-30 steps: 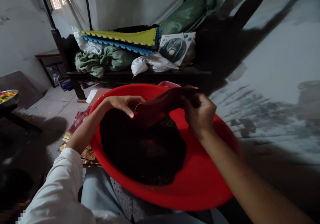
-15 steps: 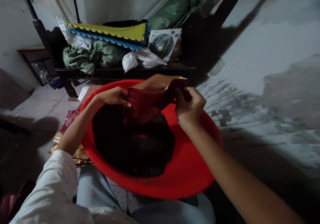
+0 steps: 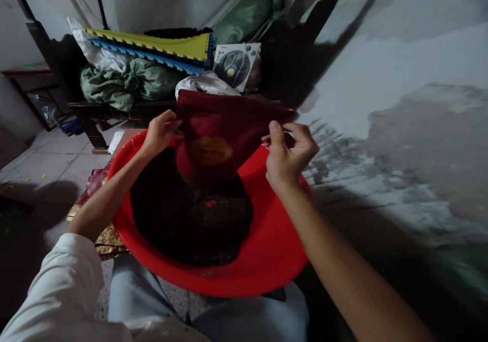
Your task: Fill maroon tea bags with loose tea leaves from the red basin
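Between my two hands hangs a dark red bag (image 3: 244,128) with a yellowish oval print, its lower end touching or just over dark loose material. My left hand (image 3: 162,131) pinches its left edge. At the upper right corner my right hand (image 3: 290,151) grips it between thumb and fingers. Beneath is a large red basin (image 3: 278,250), partly filled with dark, fine-grained loose material (image 3: 190,220); its exact kind I cannot make out. A small red bit shows on that material. The bag's inside is hidden from me.
Red and gold packaging (image 3: 110,238) lies on the floor left of the basin. Behind stands a dark wooden bench (image 3: 86,109) with yellow and blue foam mats (image 3: 152,44), green sacks (image 3: 156,80) and a boxed fan (image 3: 234,67). A stained wall (image 3: 419,128) rises on the right.
The bag has been lifted and spread, its printed face now turned toward me and its opening no longer visible. My left hand has risen with it. The view has shifted slightly right.
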`<state>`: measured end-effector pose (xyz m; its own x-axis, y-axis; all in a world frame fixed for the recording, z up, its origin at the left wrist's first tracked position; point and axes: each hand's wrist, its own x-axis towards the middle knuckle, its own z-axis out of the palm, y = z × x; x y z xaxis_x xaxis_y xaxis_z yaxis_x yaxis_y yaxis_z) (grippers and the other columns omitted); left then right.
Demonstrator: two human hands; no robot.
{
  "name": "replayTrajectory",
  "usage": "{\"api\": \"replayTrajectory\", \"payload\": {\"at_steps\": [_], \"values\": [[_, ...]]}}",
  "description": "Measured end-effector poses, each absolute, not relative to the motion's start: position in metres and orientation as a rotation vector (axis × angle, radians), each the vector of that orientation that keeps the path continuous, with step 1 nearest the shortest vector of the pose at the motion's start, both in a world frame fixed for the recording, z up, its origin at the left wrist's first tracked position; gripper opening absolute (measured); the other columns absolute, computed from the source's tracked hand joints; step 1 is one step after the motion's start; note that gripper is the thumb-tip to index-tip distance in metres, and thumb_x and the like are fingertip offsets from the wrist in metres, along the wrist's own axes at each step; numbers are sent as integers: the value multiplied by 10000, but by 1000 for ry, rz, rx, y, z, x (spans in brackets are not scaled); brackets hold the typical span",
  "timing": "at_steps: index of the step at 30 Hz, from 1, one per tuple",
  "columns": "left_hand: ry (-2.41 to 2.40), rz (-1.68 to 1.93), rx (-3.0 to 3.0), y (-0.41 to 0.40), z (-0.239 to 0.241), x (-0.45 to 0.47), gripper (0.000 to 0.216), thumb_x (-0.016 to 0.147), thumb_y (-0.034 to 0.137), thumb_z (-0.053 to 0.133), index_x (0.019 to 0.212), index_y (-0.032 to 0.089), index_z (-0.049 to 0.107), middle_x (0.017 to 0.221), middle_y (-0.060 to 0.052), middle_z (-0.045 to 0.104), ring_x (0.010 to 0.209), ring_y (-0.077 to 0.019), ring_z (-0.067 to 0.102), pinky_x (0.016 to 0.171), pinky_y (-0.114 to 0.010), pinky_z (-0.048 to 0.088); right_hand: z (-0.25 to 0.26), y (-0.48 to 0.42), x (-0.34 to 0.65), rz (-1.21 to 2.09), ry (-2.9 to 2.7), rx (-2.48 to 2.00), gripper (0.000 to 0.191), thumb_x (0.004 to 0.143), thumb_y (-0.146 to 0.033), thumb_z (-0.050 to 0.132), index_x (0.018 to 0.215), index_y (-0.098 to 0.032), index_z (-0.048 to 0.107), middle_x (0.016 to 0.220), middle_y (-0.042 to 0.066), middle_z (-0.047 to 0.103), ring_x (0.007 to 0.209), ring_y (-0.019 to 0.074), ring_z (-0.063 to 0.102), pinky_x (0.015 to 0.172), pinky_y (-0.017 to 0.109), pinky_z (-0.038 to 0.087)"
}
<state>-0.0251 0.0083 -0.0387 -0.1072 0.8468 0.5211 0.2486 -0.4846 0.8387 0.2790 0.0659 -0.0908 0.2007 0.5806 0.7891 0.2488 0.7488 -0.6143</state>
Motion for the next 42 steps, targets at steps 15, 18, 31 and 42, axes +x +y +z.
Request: {"api": "replayTrajectory", "payload": {"at_steps": [15, 18, 31, 42], "values": [[1326, 1413, 1828, -18, -26, 0, 568, 939, 735, 601, 783, 193, 527, 607, -1, 548, 640, -211, 752, 516, -241, 575, -104, 53, 267, 981, -2165, -1634, 918, 860, -703, 705, 1522, -139, 410, 1173, 229, 723, 784, 305, 749, 710, 478, 632], [1395, 1464, 1929, -21, -28, 5, 600, 966, 736, 550, 693, 204, 499, 528, -1, 469, 610, -207, 723, 485, -232, 521, -119, 43, 256, 1127, -2597, -1739, 903, 874, -719, 674, 1515, -113, 483, 1316, 297, 665, 842, 350, 765, 711, 520, 637], [1721, 1114, 2324, -55, -11, 29, 421, 883, 408, 597, 1214, 187, 735, 918, -56, 772, 764, -227, 688, 720, -322, 523, -161, -26, 173, 1191, -3173, -807, 1184, 743, -827, 724, 1670, -216, 314, 1688, 217, 331, 1510, 459, 415, 1213, 569, 384], [1664, 982, 2331, -57, -14, 30, 537, 876, 392, 599, 1388, 231, 618, 1244, -80, 759, 950, -273, 745, 929, -425, 581, -121, -29, 225, 922, -3276, -504, 501, 893, -272, 722, 1384, -197, 660, 1358, 100, 719, 1243, 273, 670, 1028, 351, 511]]}}
